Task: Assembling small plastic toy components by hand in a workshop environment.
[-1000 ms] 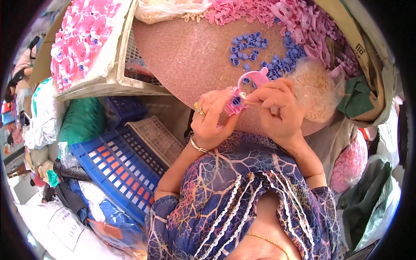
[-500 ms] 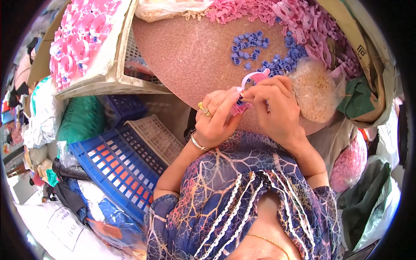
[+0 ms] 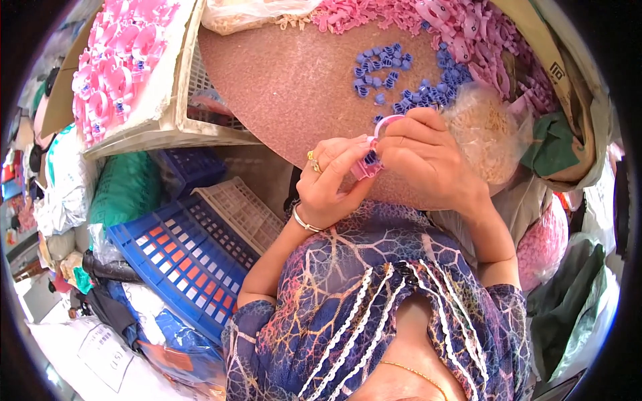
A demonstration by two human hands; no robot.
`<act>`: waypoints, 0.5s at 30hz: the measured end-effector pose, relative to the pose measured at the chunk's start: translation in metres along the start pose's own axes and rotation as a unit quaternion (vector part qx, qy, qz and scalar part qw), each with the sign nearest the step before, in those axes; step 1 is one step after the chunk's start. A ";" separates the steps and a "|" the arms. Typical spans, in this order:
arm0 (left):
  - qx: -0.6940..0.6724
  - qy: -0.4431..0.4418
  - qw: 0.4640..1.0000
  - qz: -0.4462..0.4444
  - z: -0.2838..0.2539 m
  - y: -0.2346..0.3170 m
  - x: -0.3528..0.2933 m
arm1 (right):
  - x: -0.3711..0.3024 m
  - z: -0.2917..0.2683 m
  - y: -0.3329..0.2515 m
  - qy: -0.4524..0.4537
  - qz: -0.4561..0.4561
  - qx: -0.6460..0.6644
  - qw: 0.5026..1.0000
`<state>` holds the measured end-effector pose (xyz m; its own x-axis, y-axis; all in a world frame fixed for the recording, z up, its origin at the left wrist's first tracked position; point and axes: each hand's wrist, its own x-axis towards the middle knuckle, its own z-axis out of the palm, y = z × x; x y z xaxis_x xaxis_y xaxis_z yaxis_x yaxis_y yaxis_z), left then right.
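While the left hand (image 3: 332,177) pinches a pink plastic piece (image 3: 366,168) above the near edge of the tabletop (image 3: 287,80), the right hand (image 3: 428,160) curls against its far side, as the head view shows. The left grip grasps the piece between thumb and fingers; the right grip is bent inward, but I cannot tell whether it pinches the piece or something hidden. A blue insert (image 3: 370,158) sits within the pink body, and a thin curved band (image 3: 388,121) leaves it towards one o'clock, partly covered by the right hand.

The piece looks light, smooth and fairly stiff, the band probably springier and the easiest part to snap. The blocky body seems the surest hold; the band would likely flex or slide under pressure.

From the piece, loose blue parts (image 3: 428,97) lie from twelve to two o'clock, a clear bag (image 3: 481,134) of beige bits between two and three, a pink heap (image 3: 468,30) at one, and pink pieces on a tray (image 3: 120,80) near ten.
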<state>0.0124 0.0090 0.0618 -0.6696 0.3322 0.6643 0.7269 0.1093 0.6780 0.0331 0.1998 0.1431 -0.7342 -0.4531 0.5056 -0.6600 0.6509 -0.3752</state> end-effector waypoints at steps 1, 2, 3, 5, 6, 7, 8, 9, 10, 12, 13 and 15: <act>-0.003 -0.014 1.000 0.010 -0.001 -0.002 0.001 | 0.000 -0.002 0.001 -0.022 -0.014 -0.005 1.000; -0.006 -0.028 0.999 0.020 -0.001 -0.003 0.001 | 0.000 -0.003 0.001 -0.045 -0.028 -0.010 0.999; -0.007 -0.029 0.999 0.020 0.000 -0.005 0.002 | -0.002 0.000 0.000 -0.045 -0.027 -0.009 0.999; 0.033 -0.008 0.998 0.053 0.002 -0.007 0.003 | -0.006 0.012 -0.005 0.006 0.201 0.021 0.979; 0.032 -0.008 0.998 0.054 0.005 -0.008 0.001 | -0.007 0.014 -0.009 0.006 0.201 0.021 0.979; 0.047 -0.008 0.997 0.056 0.008 -0.008 -0.002 | -0.008 0.016 -0.013 0.019 0.248 0.019 0.968; 0.061 -0.009 0.996 0.058 0.010 -0.009 -0.004 | -0.010 0.019 -0.015 0.032 0.295 0.017 0.955; 0.073 -0.007 0.995 0.060 0.010 -0.009 -0.003 | -0.013 0.023 -0.014 0.033 0.296 0.017 0.954; 0.072 -0.008 0.995 0.061 0.010 -0.009 -0.004 | -0.017 0.028 -0.012 0.056 0.262 0.011 0.963; 0.065 -0.009 0.997 0.037 0.009 -0.010 -0.007 | -0.017 0.030 -0.011 0.077 0.229 0.006 0.970; 0.064 -0.010 0.997 0.036 0.010 -0.010 -0.009 | -0.013 0.025 -0.011 0.058 0.243 0.037 0.968; -0.014 0.007 0.999 -0.033 0.012 -0.010 -0.010 | -0.010 0.018 -0.011 0.041 0.256 0.067 0.964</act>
<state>0.0134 0.0158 0.0443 -0.7186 0.3118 0.6216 0.6762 0.1048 0.7292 0.0446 0.1859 0.1282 -0.9576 -0.0416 0.2850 -0.2341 0.6889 -0.6860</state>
